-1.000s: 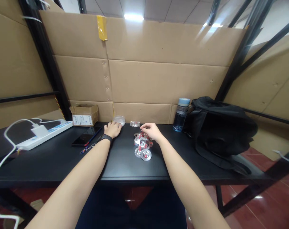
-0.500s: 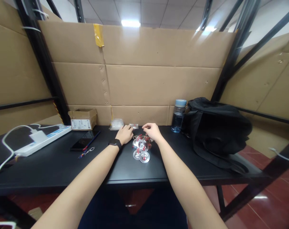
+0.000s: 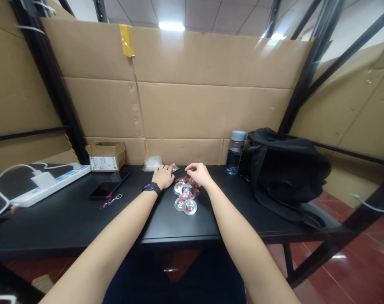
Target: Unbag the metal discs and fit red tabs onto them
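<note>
A small heap of silver metal discs with red centres (image 3: 186, 197) lies on the black table (image 3: 68, 219). My left hand (image 3: 164, 176), with a dark watch on the wrist, rests fingers curled at the heap's far left, over a small clear packet (image 3: 174, 167) that is mostly hidden. Over the heap's far edge hovers my right hand (image 3: 196, 173), its fingers bent downward in a loose pinch; what they hold is too small to make out. A clear plastic bag (image 3: 151, 163) lies just left of my left hand.
A water bottle with a blue cap (image 3: 234, 152) and a black backpack (image 3: 283, 169) stand at the right. At the left are a small cardboard box (image 3: 106, 156), a phone (image 3: 105, 189), a pen, keys (image 3: 111, 199) and a white power strip (image 3: 41, 185). Cardboard walls enclose the desk.
My left hand has moved right, from the clear bag to the small packet beside the disc heap. The right hand has stayed over the heap. The view shifted slightly.
</note>
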A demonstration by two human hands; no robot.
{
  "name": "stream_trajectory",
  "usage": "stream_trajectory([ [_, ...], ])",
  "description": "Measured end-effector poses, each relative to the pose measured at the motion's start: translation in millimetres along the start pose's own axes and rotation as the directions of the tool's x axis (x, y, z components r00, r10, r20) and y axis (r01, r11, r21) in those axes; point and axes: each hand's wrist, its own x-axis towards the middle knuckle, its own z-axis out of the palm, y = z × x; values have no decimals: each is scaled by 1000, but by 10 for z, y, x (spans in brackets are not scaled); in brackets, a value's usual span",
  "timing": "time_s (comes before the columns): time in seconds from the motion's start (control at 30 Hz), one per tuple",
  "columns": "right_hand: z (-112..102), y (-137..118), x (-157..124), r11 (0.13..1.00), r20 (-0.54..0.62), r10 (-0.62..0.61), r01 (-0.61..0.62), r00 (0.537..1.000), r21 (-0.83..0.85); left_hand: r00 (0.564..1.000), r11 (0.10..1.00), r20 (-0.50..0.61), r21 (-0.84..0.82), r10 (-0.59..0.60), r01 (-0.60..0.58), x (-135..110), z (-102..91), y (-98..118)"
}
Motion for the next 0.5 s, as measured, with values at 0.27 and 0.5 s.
stream_trajectory([
  [0.27, -20, -13, -13, 998, -6, 56, -56, 998, -40, 994, 994, -50, 46, -96, 98, -44, 11, -22],
  [0.5, -31, 9, 4, 998, -8, 58, -59, 998, -38, 996, 993, 4, -74, -93, 93, -60, -60, -58],
])
